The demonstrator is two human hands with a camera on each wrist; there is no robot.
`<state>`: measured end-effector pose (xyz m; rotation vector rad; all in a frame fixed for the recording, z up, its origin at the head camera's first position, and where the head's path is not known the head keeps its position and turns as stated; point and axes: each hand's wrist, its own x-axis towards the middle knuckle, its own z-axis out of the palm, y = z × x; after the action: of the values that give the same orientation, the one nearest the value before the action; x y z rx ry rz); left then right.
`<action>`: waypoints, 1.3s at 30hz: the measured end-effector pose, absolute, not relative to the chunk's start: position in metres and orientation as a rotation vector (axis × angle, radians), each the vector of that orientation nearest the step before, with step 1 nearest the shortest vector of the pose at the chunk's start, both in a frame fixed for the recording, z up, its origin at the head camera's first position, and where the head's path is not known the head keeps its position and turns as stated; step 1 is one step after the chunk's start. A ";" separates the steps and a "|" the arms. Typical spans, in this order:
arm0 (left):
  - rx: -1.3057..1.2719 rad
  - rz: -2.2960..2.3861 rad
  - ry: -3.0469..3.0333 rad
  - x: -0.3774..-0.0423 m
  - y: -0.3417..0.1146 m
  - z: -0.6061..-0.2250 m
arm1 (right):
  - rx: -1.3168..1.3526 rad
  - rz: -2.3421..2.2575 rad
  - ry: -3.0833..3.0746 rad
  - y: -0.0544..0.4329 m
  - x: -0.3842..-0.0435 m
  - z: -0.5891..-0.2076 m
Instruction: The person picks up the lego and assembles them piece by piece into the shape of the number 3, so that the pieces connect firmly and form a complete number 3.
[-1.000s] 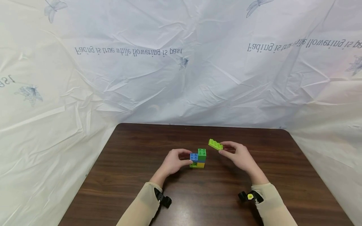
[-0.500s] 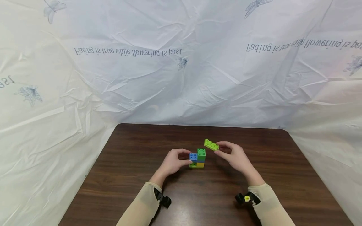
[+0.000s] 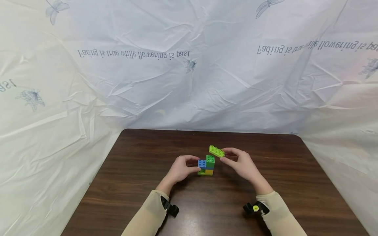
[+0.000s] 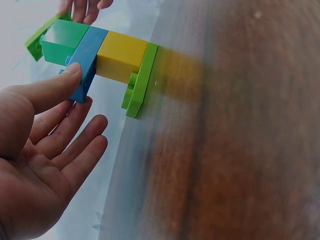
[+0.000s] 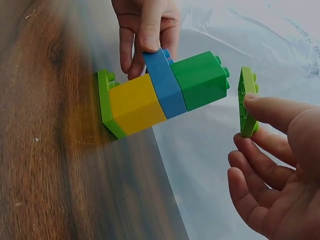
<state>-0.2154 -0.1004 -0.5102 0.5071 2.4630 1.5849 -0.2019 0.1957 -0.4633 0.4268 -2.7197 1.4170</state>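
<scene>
A small stack of toy building bricks stands on the table. From the bottom up it has a lime plate [image 4: 142, 82], a yellow brick [image 5: 136, 105], a blue plate [image 5: 165, 85] and a green brick [image 5: 202, 81]. My left hand [image 3: 180, 168] pinches the overhanging left end of the blue plate between thumb and fingers. Just above and right of the green brick, my right hand [image 3: 243, 164] pinches a second lime plate [image 3: 217, 151] by its right end. That plate is tilted, and in the right wrist view a gap separates it from the green brick's studs.
The dark wooden table [image 3: 141, 147] has rounded far corners. Behind it hangs a wrinkled white sheet [image 3: 165, 85] with printed text and insects. Black camera straps [image 3: 170, 207] sit at both wrists, over beige sleeves.
My right hand has moved left with the lime plate, bringing it from beside the stack to over the green brick. The left hand and the stack stay put.
</scene>
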 end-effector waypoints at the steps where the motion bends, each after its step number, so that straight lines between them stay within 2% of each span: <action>1: 0.508 1.584 2.464 -0.215 -0.100 -0.510 | 0.430 1.421 -2.718 0.195 -0.202 -0.463; 39: 0.520 1.604 2.457 -0.218 -0.101 -0.511 | 0.585 1.455 -2.714 0.172 -0.199 -0.461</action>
<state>-0.2181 -0.1011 -0.5110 0.5203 2.4568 1.6045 -0.1989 0.1721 -0.4610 0.5849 -2.7144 1.4550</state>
